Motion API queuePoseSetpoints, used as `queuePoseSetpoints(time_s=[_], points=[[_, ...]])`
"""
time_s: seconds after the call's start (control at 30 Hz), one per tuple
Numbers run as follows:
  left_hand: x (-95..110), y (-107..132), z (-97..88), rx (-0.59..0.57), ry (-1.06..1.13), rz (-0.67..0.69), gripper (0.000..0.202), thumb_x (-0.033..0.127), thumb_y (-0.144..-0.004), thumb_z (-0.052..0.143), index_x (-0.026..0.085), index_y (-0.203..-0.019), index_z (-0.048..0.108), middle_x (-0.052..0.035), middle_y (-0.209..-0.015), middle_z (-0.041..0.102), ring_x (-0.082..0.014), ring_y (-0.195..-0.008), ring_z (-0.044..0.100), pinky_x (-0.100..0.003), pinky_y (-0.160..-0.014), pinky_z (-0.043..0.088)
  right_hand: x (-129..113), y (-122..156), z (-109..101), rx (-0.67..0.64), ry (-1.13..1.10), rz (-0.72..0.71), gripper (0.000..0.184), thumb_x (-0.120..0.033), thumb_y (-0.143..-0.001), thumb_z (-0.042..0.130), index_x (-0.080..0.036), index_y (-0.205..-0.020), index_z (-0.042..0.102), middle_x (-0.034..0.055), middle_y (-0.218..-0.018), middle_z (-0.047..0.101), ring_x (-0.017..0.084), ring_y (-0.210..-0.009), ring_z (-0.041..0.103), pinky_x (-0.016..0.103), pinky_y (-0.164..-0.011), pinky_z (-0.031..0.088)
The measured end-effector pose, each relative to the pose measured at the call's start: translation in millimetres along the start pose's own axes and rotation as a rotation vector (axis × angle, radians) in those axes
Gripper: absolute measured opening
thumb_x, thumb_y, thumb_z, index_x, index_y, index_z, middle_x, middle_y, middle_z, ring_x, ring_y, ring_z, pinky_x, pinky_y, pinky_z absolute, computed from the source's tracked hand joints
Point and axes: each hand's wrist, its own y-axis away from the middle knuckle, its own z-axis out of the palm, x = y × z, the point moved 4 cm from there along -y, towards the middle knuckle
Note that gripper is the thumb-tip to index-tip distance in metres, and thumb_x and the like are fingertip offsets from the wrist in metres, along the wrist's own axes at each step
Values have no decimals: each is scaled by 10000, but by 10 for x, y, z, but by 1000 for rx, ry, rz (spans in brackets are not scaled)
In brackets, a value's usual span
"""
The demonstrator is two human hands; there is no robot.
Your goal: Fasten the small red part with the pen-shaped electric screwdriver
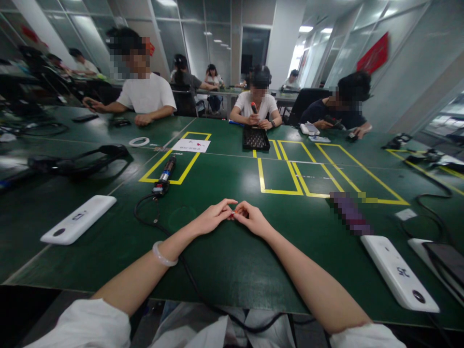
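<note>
There's a tiny orange bit (235,211) pinched right where my fingertips meet, out in front of me near the middle of the table, too small to tell what it is. My left hand (212,218) and right hand (253,220) are both closed down narrow, thumbs and forefingers tip to tip on that bit, the other fingers curled in. Both hands sit low over the green table (232,270), and there's a pale bracelet (164,254) on my left wrist.

A black cable (147,222) loops just left of my left hand and runs up to a pen-shaped tool (166,173) lying inside a yellow tape box (188,166). A white gadget (78,218) lies well off to the left and another one (398,272) off to the right. Farther out is a black tray (255,138) in front of a person sitting across from me, with more people along that side. Glass-walled office, ceiling lights on.
</note>
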Motion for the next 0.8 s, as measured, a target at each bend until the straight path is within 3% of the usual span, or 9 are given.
queuePoseSetpoints(time_s=[0.17,0.3,0.4,0.63,0.8], points=[[94,25,-33,82,-197,72,322,356,-893,533,215,-1182,526,-44,-1022,647,-174,-920,614,-299,-835,466,39,-13,-29,52,-53,69,228,-402,-869,588,-177,-877,548,-26,-713,573,105,-620,498,228,-604,411],[123,22,-41,120,-316,111,199,350,-925,483,205,-1019,581,-33,-972,652,-175,-895,617,-295,-814,460,43,-11,-26,47,-90,77,242,-410,-861,600,-180,-917,550,-23,-725,583,102,-614,497,227,-599,410],[117,16,-48,134,-300,94,227,378,-939,464,203,-1017,586,-28,-953,668,-176,-880,627,-290,-789,459,54,-11,-8,33,-180,46,265,-390,-834,643,-185,-969,543,-9,-782,612,107,-652,541,232,-630,443],[109,36,-33,142,-297,114,275,370,-920,519,214,-1146,532,-28,-1020,669,-163,-928,639,-282,-840,478,113,-40,-1,-1,-284,76,281,-444,-876,586,-164,-884,567,17,-746,655,127,-683,604,274,-705,492],[91,31,-35,134,-397,131,207,365,-935,485,212,-1046,568,-36,-988,663,-175,-927,630,-300,-848,475,76,-35,-11,9,-300,73,289,-454,-878,585,-167,-897,561,7,-722,643,123,-669,589,267,-690,473]])
